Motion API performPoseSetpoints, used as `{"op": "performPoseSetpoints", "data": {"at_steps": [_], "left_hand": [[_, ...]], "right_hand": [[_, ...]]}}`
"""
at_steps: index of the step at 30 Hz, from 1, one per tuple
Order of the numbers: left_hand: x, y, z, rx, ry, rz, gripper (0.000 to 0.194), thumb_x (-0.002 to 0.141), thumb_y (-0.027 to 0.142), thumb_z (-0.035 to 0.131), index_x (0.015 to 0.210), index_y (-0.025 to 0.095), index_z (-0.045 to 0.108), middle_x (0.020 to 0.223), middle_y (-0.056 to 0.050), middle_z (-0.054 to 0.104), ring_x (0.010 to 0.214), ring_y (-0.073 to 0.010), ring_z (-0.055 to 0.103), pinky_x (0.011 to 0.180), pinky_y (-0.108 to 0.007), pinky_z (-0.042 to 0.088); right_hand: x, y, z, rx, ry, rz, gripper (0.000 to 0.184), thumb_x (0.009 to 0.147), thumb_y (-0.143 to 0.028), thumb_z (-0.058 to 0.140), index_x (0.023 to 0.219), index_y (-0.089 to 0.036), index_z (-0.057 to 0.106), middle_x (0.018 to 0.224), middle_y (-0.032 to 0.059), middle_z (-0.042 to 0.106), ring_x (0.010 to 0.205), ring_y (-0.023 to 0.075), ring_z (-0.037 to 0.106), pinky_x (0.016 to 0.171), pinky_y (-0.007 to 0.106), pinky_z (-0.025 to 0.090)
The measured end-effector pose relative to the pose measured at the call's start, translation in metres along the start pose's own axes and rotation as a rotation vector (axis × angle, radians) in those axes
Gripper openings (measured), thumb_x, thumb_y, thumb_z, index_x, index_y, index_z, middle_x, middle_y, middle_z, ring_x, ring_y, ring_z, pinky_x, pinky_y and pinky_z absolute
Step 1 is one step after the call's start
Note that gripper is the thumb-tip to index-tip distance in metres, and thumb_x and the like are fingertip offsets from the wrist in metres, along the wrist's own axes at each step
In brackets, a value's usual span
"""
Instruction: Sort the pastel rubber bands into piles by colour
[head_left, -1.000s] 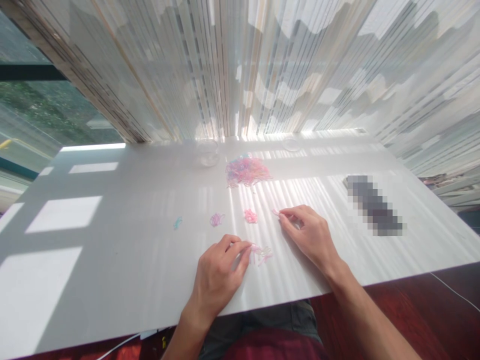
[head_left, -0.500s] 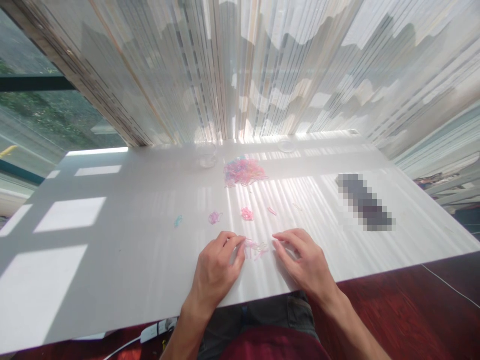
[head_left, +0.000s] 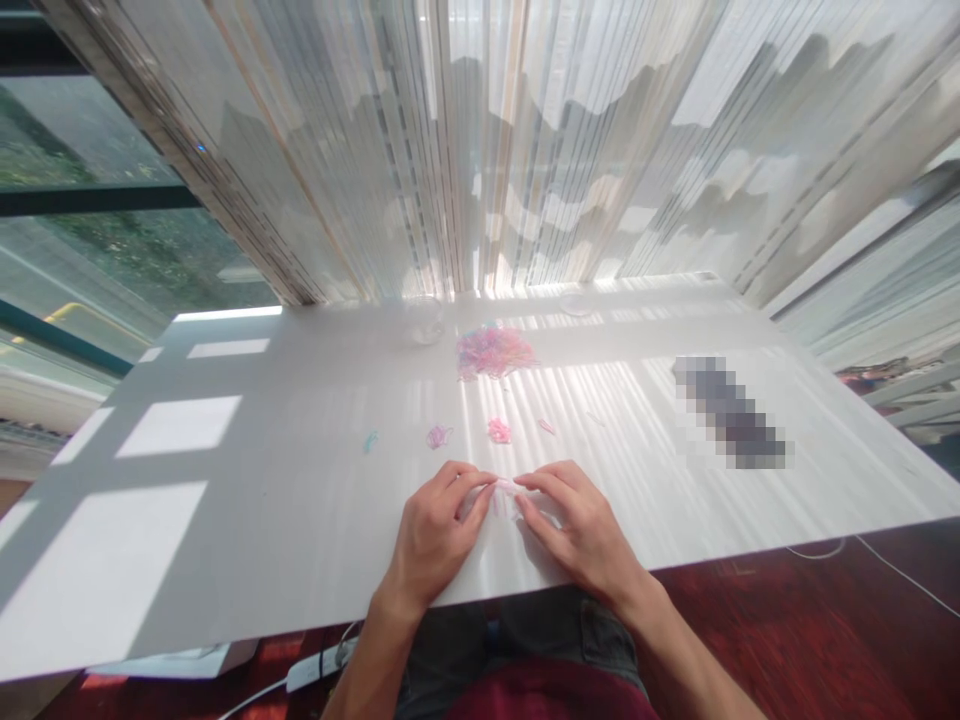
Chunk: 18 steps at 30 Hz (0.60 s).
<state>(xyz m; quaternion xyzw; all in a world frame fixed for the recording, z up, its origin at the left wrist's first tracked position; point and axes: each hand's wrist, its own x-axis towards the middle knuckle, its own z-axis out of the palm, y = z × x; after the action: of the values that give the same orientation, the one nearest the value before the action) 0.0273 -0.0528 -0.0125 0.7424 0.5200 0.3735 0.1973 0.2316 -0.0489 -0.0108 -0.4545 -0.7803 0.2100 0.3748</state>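
Thin, loop-like elastic bands [head_left: 504, 503] in pale pink and white lie at the table's near side, partly covered by my fingers. My left hand [head_left: 444, 525] pinches a pale pink band at their left edge between thumb and forefinger. From the right, my right hand [head_left: 576, 525] reaches to the same bands, its thumb and forefinger slightly apart at them. Just beyond, in a row, are a teal cluster [head_left: 371, 441], a purple cluster [head_left: 439, 436], a bright pink cluster [head_left: 499, 431], a pink band [head_left: 547, 426] and a pale band [head_left: 595, 418].
A large mixed heap of bands [head_left: 495, 352] lies farther back on the white table [head_left: 300, 520]. Behind it stand a clear round container [head_left: 424, 322] and a clear lid [head_left: 577, 304]. A pixelated dark object [head_left: 731, 415] lies at right. Striped curtains hang along the back edge.
My right hand has moved left to the small bands, closing the gap between my hands. My left hand stays nearly in place. The camera view has shifted slightly.
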Motion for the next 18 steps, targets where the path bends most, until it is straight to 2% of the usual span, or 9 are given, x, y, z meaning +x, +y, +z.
{"op": "performPoseSetpoints", "data": {"at_steps": [3, 10, 18], "left_hand": [[-0.001, -0.001, 0.0, -0.055, -0.003, 0.018, 0.014, 0.1, 0.021, 0.059, 0.106, 0.022, 0.071, 0.096, -0.002, 0.07, 0.062, -0.0092, 0.056, 0.062, -0.022, 0.052], [-0.002, -0.001, -0.001, -0.136, 0.005, 0.067, 0.014, 0.101, 0.019, 0.058, 0.107, 0.022, 0.071, 0.097, -0.004, 0.075, 0.072, -0.0111, 0.066, 0.071, -0.023, 0.056], [-0.001, -0.003, 0.0, -0.087, 0.002, 0.152, 0.017, 0.1, 0.013, 0.058, 0.109, 0.021, 0.069, 0.099, -0.005, 0.077, 0.088, -0.0152, 0.074, 0.081, -0.025, 0.059]], "right_hand": [[0.005, -0.001, 0.002, 0.027, -0.003, -0.016, 0.012, 0.098, -0.022, 0.062, 0.108, -0.023, 0.068, 0.096, 0.0071, 0.068, 0.091, 0.0225, 0.066, 0.079, 0.037, 0.059], [0.008, 0.0, 0.008, 0.094, 0.01, -0.04, 0.012, 0.097, -0.022, 0.064, 0.106, -0.025, 0.071, 0.094, 0.0057, 0.07, 0.087, 0.0206, 0.068, 0.076, 0.035, 0.06], [0.012, -0.005, 0.006, 0.109, 0.026, -0.007, 0.005, 0.095, -0.023, 0.067, 0.097, -0.021, 0.071, 0.085, 0.0044, 0.07, 0.078, 0.018, 0.067, 0.069, 0.029, 0.057]]}}
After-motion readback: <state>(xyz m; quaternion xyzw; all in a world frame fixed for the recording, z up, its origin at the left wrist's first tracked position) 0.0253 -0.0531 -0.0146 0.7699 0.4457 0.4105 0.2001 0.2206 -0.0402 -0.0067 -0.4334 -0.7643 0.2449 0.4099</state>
